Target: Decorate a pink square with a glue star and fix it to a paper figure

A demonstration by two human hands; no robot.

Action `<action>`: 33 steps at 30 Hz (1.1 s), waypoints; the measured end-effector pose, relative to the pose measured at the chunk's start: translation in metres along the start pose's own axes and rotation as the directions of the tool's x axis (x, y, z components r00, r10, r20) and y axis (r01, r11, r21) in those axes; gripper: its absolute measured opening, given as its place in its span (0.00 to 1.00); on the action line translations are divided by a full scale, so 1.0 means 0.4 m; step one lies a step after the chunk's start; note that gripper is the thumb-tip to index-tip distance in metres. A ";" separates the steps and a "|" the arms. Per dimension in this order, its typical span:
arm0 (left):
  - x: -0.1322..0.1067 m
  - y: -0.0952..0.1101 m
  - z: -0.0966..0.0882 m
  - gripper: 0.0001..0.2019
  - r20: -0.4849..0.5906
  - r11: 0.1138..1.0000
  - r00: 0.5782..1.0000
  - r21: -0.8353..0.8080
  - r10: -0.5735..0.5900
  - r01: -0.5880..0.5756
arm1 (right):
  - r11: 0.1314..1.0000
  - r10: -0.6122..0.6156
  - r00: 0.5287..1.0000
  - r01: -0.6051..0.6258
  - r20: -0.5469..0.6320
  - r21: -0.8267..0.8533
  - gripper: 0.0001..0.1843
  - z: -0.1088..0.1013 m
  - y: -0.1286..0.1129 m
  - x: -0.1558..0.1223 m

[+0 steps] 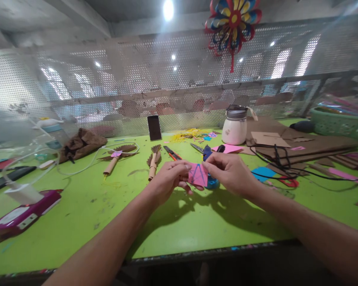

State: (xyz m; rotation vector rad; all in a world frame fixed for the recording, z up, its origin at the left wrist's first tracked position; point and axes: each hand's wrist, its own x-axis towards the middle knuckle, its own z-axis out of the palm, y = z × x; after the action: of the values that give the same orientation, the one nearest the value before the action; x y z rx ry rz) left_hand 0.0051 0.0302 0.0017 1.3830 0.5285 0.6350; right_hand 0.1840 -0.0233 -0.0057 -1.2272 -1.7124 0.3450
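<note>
In the head view, my left hand [173, 177] holds a small square of pink paper [198, 175] by its left side, above the green table. Blue lines or strips cross the paper at angles. My right hand [231, 171] is pinched at the upper right edge of the same square; whether a thin strip is also between its fingertips is too small to tell. Right behind the paper is a blue object [213, 182], mostly hidden by the paper and my right hand. A utility knife [173, 153] with orange parts lies just beyond my left hand.
On the green table [107, 222] lie two brown paper pieces with rolled handles [111, 165] [152, 171]. A phone [154, 127] leans at the back. A white jar [234, 126] stands near brown paper sheets [304, 145] and black cable [276, 161]. A purple power strip [44, 204] sits left.
</note>
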 end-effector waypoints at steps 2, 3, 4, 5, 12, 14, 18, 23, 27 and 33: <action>0.003 -0.003 -0.002 0.09 -0.037 1.000 0.999 0.028 0.000 0.001 | 1.000 0.023 0.999 -0.023 0.033 -0.001 0.12 -0.001 0.002 0.001; 0.004 -0.004 -0.003 0.09 -0.054 0.999 0.999 0.051 -0.003 0.005 | 1.000 0.029 0.998 -0.029 0.048 -0.002 0.12 -0.002 0.002 0.002; 0.005 -0.005 -0.003 0.09 -0.068 0.997 0.998 0.075 -0.006 0.011 | 0.999 0.033 0.998 -0.033 0.059 -0.003 0.12 -0.003 0.002 0.002; 0.005 -0.006 -0.003 0.10 -0.074 0.995 0.997 0.098 -0.012 0.019 | 0.999 0.034 0.997 -0.034 0.065 -0.005 0.11 -0.004 0.003 0.003; 0.002 -0.003 0.000 0.11 -0.023 0.989 0.998 0.139 -0.056 0.059 | 1.000 0.009 0.997 -0.008 0.072 -0.005 0.11 -0.004 0.005 0.001; 0.003 -0.003 -0.002 0.12 -0.014 0.987 0.998 0.147 -0.056 0.058 | 0.999 -0.024 1.000 0.024 -0.003 -0.024 0.13 -0.006 -0.001 -0.002; 0.008 -0.012 -0.014 0.11 -0.052 0.982 0.999 0.189 -0.016 0.026 | 0.997 -0.072 0.906 0.068 -0.416 -0.025 0.15 -0.031 -0.016 0.003; 0.019 -0.030 -0.035 0.11 -0.089 0.969 0.995 0.239 -0.048 0.068 | 0.978 0.104 0.803 0.025 -0.587 0.207 0.11 -0.082 0.020 0.045; 0.026 -0.036 -0.040 0.10 -0.135 0.965 0.988 0.241 -0.074 0.105 | 0.942 0.299 0.894 -0.219 -0.333 0.255 0.02 -0.106 0.063 0.075; 0.024 -0.030 -0.033 0.09 -0.134 0.952 0.982 0.255 -0.136 0.167 | 0.889 0.376 0.924 -0.340 -0.066 0.309 0.04 -0.125 0.071 0.085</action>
State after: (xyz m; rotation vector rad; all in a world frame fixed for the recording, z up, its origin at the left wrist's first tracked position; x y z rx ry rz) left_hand 0.0043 0.0453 -0.0117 1.5448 0.8289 0.5336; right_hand 0.2402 0.0037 0.0178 -1.3100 -1.2676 0.7038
